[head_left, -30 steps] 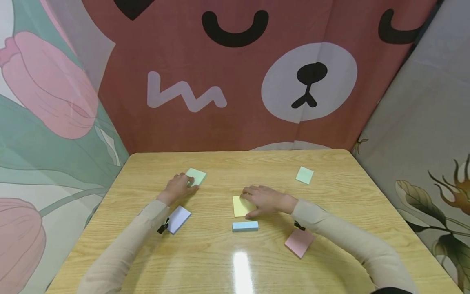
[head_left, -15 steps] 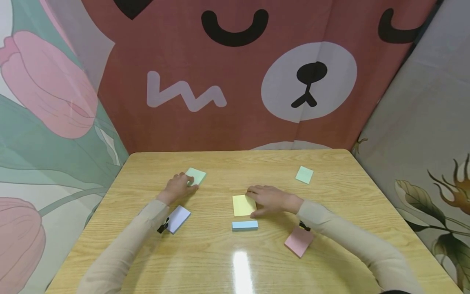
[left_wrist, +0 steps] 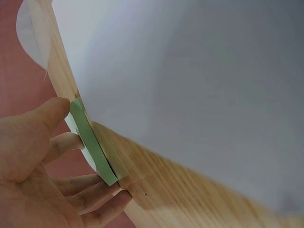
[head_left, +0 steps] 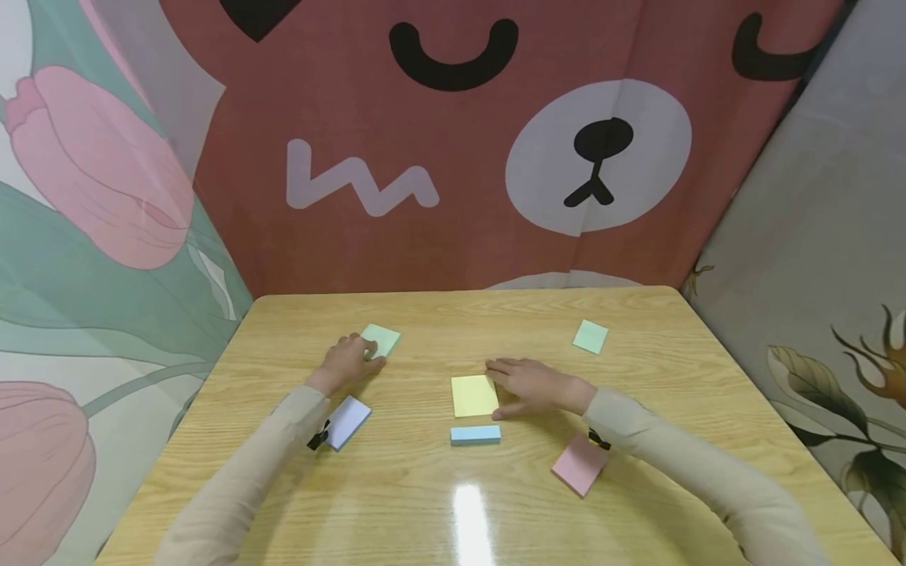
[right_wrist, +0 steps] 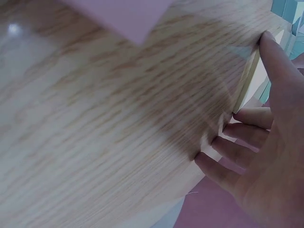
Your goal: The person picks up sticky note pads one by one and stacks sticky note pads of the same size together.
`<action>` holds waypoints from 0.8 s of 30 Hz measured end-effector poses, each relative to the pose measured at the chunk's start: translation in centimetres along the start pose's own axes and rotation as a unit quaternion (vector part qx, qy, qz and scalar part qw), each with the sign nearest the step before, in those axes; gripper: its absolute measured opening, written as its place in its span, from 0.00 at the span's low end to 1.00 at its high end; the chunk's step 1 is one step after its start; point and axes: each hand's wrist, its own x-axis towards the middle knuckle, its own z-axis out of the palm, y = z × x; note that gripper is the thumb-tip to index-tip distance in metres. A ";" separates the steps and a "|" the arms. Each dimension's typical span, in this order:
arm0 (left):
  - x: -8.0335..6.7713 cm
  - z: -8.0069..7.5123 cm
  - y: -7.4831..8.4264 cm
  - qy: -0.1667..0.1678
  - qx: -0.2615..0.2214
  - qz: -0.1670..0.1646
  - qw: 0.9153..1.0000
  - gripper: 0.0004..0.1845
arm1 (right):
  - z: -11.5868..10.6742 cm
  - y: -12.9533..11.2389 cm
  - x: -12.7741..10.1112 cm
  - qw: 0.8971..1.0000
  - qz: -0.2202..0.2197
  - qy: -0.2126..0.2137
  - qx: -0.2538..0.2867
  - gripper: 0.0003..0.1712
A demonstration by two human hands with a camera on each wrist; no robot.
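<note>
Farthest left lies a lavender pad (head_left: 348, 421), just beside the left forearm's sleeve (head_left: 283, 428), with bare wood between it and the table's (head_left: 396, 503) left edge. The left arm reaches forward and slightly inward across the table. The left hand (head_left: 346, 360) sits low on the surface with its fingers (left_wrist: 71, 141) and thumb curled around the near corner of a green pad (head_left: 382, 339); the left wrist view shows the thumb at one end of the pad's (left_wrist: 92, 142) edge and the fingers along its side, so the hand is grasping it. That pad rests flat on the wood, with open tabletop beyond it up to the back edge by the bear-face curtain (head_left: 453, 149).

Toward the middle, a yellow pad (head_left: 474, 395) lies flat, and a narrow blue pad (head_left: 476, 435) sits just in front of it, apart by a thin strip of wood. The right hand (head_left: 532, 386) lies palm down just right of the yellow pad, fingers stretched out and relaxed, the fingertips at the pad's right edge; the right wrist view shows the thumb (right_wrist: 280, 71) against the pad's (right_wrist: 246, 78) side, gripping nothing.

A pink pad (head_left: 579, 465) lies near the right sleeve (head_left: 672, 464), close to the front. Well apart, toward the far right corner, rests a pale green pad (head_left: 590, 336) with clear wood around it.
</note>
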 end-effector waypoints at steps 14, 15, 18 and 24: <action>-0.1 -0.3 0.2 -0.008 -0.004 -0.009 1.000 0.26 | -0.1 -0.1 0.1 1.000 0.015 -0.015 0.014 0.51; 0.0 -0.3 0.2 -0.007 -0.003 -0.007 1.000 0.25 | -0.1 -0.1 0.1 1.000 0.016 -0.016 0.015 0.51; 0.1 -0.2 0.2 -0.003 -0.002 -0.005 1.000 0.25 | -0.2 -0.1 0.1 1.000 0.021 -0.018 0.014 0.51; 0.2 0.1 0.0 0.004 0.005 -0.002 1.000 0.23 | -0.2 -0.3 0.1 0.999 0.021 -0.018 0.017 0.50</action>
